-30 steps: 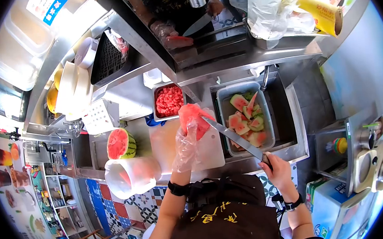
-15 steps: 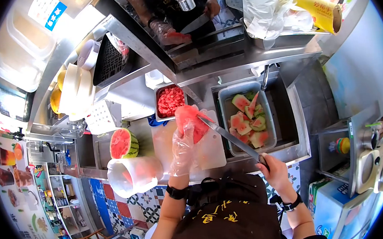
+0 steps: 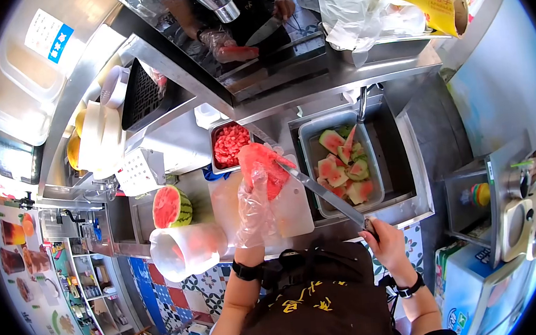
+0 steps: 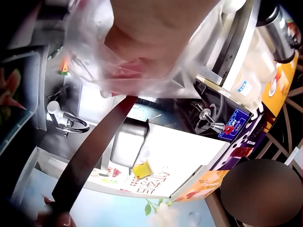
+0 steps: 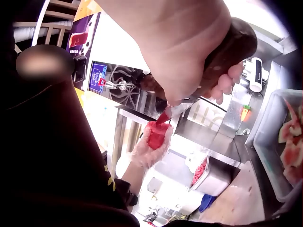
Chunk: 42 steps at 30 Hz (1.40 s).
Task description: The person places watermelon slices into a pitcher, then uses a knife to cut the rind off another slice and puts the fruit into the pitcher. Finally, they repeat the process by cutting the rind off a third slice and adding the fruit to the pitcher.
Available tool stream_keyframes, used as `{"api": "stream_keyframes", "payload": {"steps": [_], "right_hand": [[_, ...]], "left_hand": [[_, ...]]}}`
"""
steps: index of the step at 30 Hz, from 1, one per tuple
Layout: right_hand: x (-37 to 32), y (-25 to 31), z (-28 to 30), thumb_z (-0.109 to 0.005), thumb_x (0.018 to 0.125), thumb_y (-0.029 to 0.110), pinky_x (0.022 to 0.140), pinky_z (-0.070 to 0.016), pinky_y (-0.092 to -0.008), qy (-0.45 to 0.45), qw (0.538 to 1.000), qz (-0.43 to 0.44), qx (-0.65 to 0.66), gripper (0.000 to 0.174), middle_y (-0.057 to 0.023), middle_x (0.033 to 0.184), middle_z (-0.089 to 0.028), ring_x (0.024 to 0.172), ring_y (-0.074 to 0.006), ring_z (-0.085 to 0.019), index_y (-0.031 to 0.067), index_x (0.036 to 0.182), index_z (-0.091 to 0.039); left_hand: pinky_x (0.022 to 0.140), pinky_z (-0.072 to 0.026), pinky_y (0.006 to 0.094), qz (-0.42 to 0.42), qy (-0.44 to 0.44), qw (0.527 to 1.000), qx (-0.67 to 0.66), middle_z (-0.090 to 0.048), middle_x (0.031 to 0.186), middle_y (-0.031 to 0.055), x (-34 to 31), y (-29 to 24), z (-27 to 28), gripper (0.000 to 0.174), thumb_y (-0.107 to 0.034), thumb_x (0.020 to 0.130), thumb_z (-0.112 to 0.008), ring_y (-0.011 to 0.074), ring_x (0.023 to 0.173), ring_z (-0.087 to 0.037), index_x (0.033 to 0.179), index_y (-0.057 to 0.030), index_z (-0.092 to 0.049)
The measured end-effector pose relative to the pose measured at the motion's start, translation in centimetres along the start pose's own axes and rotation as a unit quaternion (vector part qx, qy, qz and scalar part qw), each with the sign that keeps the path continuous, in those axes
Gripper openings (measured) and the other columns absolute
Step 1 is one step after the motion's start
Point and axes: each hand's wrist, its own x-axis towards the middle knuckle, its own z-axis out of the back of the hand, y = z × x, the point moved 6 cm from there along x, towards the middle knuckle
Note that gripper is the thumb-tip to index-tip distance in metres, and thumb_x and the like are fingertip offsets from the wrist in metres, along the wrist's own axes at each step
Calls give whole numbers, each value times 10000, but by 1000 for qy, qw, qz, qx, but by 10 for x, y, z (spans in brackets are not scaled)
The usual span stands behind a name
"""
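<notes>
Near the centre of the frame, the gloved left hand (image 3: pixel 255 207) is holding a melon chunk (image 3: pixel 256 162) over the board (image 3: pixel 297 214), fingers curled round it, while at lower right of centre the right hand (image 3: pixel 387 244) is gripping the knife (image 3: pixel 331 197) by its handle. Because the blade's tip is meeting wet flesh that only the hand is backing, a skid could be carrying the edge into the glove. Squeezing too hard could also be splitting the soft chunk, dropping pieces.
</notes>
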Motion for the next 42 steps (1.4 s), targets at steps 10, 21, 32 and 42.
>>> {"api": "stream_keyframes", "payload": {"steps": [10,21,32,42], "right_hand": [[-2,0,8,-739,858,322,559,-493,-383,-15,1000,-3,3,395,-104,782,-633,654,-311,-635,51,1121,-625],[-15,-8,-18,-611,978,252,579,-503,-314,122,940,-173,269,253,-101,735,-649,631,-256,-648,43,1120,-618],[-13,-2,-10,-550,1018,273,524,-476,-265,192,909,-208,307,270,-37,647,-606,537,-128,-604,28,1116,-608],[-22,-30,-18,-489,1043,280,484,-463,-246,139,865,-276,394,288,-30,626,-598,505,-103,-573,17,994,-595]], "left_hand": [[914,-472,280,-14,-14,993,114,-638,1208,56,-2,2,1,346,-251,1013,-580,112,1046,-568,1263,-11,-582],[999,-485,381,45,19,999,-18,-589,1297,100,-1,-1,-21,468,-203,968,-639,222,1144,-580,1363,-11,-480],[1050,-485,453,65,33,990,-123,-541,1375,139,1,1,-37,587,-174,935,-678,295,1217,-567,1420,0,-396],[1069,-474,468,63,32,992,-101,-533,1381,148,-2,-9,-53,610,-150,926,-684,313,1225,-563,1428,4,-374]]}}
